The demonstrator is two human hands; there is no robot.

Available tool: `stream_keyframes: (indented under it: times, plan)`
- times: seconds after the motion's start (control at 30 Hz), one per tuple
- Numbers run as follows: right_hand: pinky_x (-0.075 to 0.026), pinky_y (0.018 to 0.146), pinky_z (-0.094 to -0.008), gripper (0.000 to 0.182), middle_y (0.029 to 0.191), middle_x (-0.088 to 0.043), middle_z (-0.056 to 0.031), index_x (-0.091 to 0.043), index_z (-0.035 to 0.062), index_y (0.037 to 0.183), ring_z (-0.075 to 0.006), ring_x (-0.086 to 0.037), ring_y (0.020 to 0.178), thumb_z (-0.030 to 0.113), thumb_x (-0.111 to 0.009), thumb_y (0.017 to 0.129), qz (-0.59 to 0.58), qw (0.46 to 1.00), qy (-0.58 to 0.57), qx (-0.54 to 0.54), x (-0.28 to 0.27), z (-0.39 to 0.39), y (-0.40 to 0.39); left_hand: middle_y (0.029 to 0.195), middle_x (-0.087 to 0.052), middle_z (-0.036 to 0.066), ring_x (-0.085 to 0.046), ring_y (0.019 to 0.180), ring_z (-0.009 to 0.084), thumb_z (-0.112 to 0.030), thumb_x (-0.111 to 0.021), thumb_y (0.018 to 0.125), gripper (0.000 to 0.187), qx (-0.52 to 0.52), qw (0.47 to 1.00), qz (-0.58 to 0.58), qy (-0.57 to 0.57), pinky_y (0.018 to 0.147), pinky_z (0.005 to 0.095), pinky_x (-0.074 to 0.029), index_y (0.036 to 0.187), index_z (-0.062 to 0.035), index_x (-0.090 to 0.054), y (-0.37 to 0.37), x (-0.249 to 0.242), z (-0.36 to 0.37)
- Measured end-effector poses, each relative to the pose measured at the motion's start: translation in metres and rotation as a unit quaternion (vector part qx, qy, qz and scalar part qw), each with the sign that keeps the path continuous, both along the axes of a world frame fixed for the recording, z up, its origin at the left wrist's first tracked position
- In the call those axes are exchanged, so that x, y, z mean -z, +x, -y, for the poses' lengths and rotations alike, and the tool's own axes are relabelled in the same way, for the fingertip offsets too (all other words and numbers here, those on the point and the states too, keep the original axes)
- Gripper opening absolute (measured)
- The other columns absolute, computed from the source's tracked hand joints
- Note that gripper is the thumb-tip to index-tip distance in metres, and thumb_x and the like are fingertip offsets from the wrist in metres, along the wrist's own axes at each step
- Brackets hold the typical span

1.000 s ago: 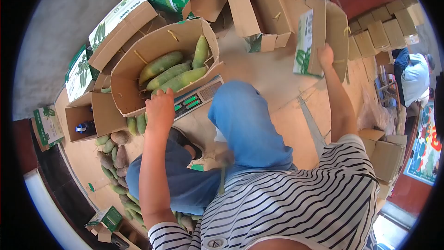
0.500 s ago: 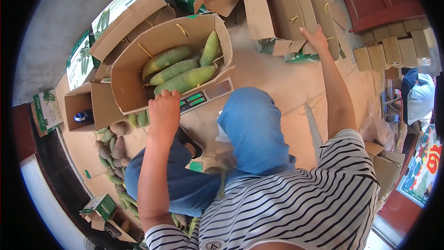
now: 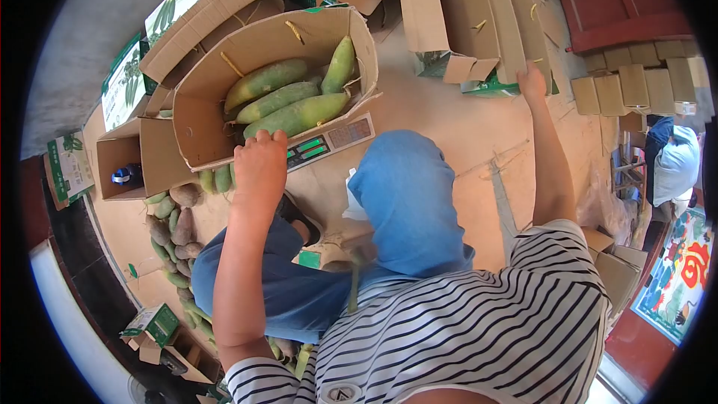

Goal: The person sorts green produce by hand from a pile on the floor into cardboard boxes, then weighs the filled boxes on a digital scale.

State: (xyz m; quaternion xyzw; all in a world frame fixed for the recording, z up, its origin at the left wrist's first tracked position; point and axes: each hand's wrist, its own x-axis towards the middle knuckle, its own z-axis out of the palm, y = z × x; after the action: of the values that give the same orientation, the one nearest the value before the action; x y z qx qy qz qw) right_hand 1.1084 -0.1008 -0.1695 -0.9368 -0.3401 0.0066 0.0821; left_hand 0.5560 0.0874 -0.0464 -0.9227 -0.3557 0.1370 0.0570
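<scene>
An open cardboard box [image 3: 196, 131] holds several long green radishes [image 3: 298, 116]. Its near edge is in my left hand [image 3: 262, 161], fingers curled over the cardboard. Just below that edge shows a weighing scale [image 3: 318, 146] with lit green displays; the box covers the rest of it. Over to the right, my right hand [image 3: 532, 82] is closed on the edge of an empty, open carton [image 3: 508, 34], whose green printed side faces the floor. What the right fingertips touch inside the carton is partly hidden.
More printed cartons [image 3: 198, 11] line the wall at upper left. Radishes and brownish roots [image 3: 179, 236] lie on the floor at left. Stacked small boxes [image 3: 636, 88] stand at right near a red door [image 3: 628, 0]. A blue-capped item [image 3: 127, 174] sits in a side box.
My right hand has shifted slightly right and down along the empty carton, its spread fingers now closed on the edge. My left hand stays on the radish box; the view has shifted slightly.
</scene>
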Motion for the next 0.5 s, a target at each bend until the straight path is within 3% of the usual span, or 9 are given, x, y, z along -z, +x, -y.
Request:
stream_keyframes:
  times: [0.13, 0.27, 0.5]
  plan:
    - [-0.047, 0.077, -0.0461, 0.027, 0.094, -0.064, -0.0207, -0.054, 0.0096, 0.105, -0.0370, -0.061, 0.091, 0.024, -0.057, 0.082, 0.022, 1.000, -0.021, 0.007, -0.012, -0.042, -0.007, 0.085, -0.058, 0.008, -0.062, 0.079, 0.0251, -0.006, -0.058, 0.076, 0.013, -0.001, 1.000, 0.001, -0.009, 0.066, 0.0370, -0.048, 0.088, -0.0084, -0.055, 0.001, -0.002, 0.000]
    - [-0.047, 0.078, -0.0457, 0.028, 0.094, -0.064, -0.0202, -0.056, 0.0107, 0.106, -0.0366, -0.060, 0.093, 0.025, -0.058, 0.083, -0.012, 1.000, 0.025, 0.003, 0.010, -0.081, 0.001, 0.084, -0.058, 0.009, -0.062, 0.080, 0.0250, -0.006, -0.058, 0.075, 0.012, -0.003, 1.000, 0.002, -0.002, 0.066, 0.0369, -0.048, 0.086, -0.0088, -0.054, 0.000, -0.004, 0.000]
    - [-0.046, 0.082, -0.0433, 0.028, 0.098, -0.062, -0.0205, -0.057, 0.0062, 0.108, -0.0362, -0.059, 0.095, 0.023, -0.052, 0.087, -0.086, 0.992, 0.080, -0.052, 0.035, -0.081, 0.007, 0.083, -0.058, 0.007, -0.062, 0.079, 0.0230, -0.007, -0.057, 0.076, 0.009, 0.003, 1.000, -0.003, 0.009, 0.064, 0.0358, -0.048, 0.085, -0.0097, -0.054, 0.002, -0.001, 0.000]
